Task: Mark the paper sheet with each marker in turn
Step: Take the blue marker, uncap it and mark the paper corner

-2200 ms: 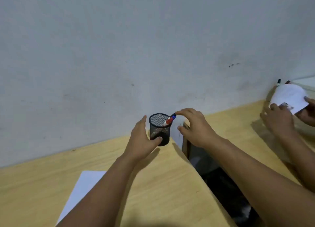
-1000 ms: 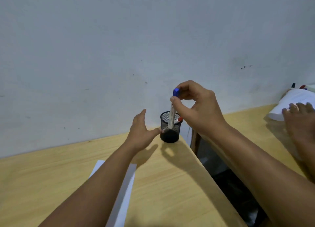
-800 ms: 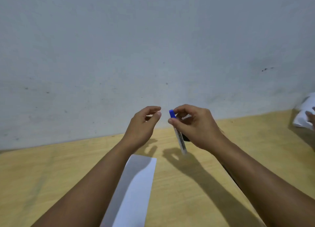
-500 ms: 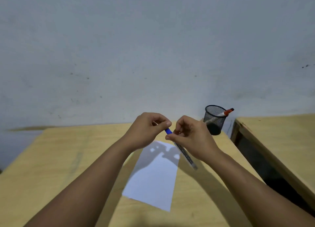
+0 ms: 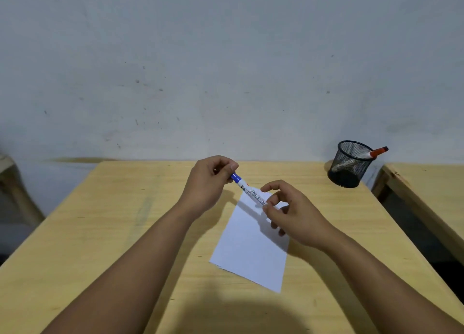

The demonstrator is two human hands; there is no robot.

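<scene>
A white marker with a blue cap (image 5: pixel 247 189) hangs slantwise above the far end of the white paper sheet (image 5: pixel 252 248), which lies on the wooden table (image 5: pixel 105 233). My left hand (image 5: pixel 209 183) pinches the blue cap end. My right hand (image 5: pixel 292 214) grips the marker's barrel between thumb and fingers. The cap still sits on the marker. A red-capped marker (image 5: pixel 374 153) leans out of the black mesh cup (image 5: pixel 350 164) at the table's far right corner.
A grey wall rises right behind the table. A second wooden table (image 5: pixel 431 188) stands to the right, across a dark gap. A piece of furniture (image 5: pixel 10 183) shows at the left edge.
My right hand drew the blue-capped marker out of the mesh cup and brought it over the paper. My left hand let go of the cup and took hold of the cap.
</scene>
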